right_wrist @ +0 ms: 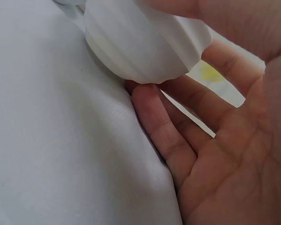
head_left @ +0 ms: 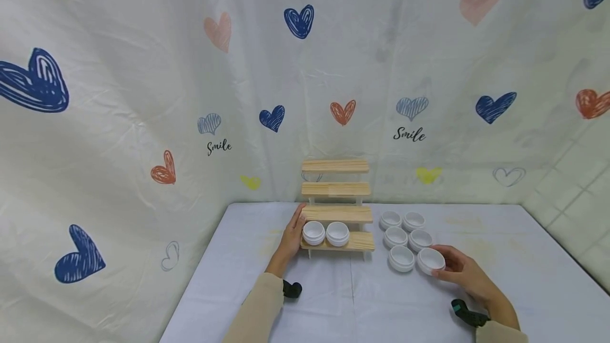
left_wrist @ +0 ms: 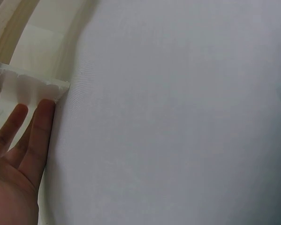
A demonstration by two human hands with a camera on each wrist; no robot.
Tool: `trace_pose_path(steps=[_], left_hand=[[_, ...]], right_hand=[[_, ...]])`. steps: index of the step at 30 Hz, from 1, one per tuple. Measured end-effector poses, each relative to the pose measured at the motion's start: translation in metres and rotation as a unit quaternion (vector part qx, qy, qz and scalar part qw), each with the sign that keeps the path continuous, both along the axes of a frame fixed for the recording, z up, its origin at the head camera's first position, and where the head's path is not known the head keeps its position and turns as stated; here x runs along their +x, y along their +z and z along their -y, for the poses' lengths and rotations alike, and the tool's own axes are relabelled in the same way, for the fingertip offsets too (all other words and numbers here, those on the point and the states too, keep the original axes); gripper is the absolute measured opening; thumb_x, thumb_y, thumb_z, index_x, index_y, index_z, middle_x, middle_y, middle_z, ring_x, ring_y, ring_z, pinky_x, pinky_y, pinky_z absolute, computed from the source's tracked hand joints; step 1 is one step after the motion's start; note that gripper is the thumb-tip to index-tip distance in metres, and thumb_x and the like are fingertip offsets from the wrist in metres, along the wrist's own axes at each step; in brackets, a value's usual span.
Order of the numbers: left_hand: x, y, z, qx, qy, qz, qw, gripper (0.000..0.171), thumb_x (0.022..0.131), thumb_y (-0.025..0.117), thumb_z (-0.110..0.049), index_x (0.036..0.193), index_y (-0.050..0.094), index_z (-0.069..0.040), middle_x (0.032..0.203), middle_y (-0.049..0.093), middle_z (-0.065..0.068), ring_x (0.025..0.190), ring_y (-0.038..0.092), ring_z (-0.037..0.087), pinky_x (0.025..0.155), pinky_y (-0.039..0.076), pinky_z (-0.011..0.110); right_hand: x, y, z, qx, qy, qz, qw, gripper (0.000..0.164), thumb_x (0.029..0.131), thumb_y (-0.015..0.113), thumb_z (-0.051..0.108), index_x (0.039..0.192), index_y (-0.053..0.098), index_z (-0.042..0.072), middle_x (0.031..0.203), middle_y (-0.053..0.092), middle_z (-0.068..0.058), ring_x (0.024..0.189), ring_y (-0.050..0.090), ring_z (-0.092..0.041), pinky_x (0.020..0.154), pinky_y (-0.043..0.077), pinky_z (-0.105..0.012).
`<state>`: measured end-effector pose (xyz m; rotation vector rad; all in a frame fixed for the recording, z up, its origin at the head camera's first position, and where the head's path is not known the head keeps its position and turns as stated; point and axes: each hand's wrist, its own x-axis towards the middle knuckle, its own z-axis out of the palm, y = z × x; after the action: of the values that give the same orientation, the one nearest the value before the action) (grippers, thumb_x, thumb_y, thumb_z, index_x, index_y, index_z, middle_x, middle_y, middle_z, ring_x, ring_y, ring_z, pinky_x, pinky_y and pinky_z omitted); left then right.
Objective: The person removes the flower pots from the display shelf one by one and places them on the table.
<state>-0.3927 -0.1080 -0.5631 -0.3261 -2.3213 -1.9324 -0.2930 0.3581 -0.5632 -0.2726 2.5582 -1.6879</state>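
A stepped display stand [head_left: 337, 214] with pale wooden shelves stands at the back middle of the table. My left hand [head_left: 288, 240] rests along its left side, and in the left wrist view straight fingers [left_wrist: 39, 131] reach the white side support [left_wrist: 30, 79]. Two white bowls, one at the left end [head_left: 314, 233] and one beside it [head_left: 338, 234], sit on the lowest shelf. To the right of the stand, my right hand [head_left: 464, 271] grips the nearest right bowl [right_wrist: 140, 42] of a group, thumb in front and fingers behind. The bowl's outside looks ribbed.
Several other white bowls [head_left: 395, 237] stand close together in two columns between the stand and my right hand. A white cloth [head_left: 324, 306] covers the table. Behind it hangs a pale curtain [head_left: 352, 68] printed with hearts.
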Motion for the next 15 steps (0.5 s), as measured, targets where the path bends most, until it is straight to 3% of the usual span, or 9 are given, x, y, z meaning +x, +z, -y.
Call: trace_pose_path(steps=[15], left_hand=[[-0.0021,0.0001,-0.0004,0.007,-0.005,0.001,1.0,0.052,0.112,0.038,-0.033,0.162,0.032,-0.02,0.167,0.029,0.016,0.156,0.022,0.04,0.126,0.015,0.061]], right_hand=[[0.0022,-0.0022,0.0043,0.01,-0.009,-0.022,1.0,0.065,0.087,0.082,0.016,0.142,0.051,-0.001,0.117,0.061,0.028,0.101,0.063,0.006,0.084,0.053,-0.015]])
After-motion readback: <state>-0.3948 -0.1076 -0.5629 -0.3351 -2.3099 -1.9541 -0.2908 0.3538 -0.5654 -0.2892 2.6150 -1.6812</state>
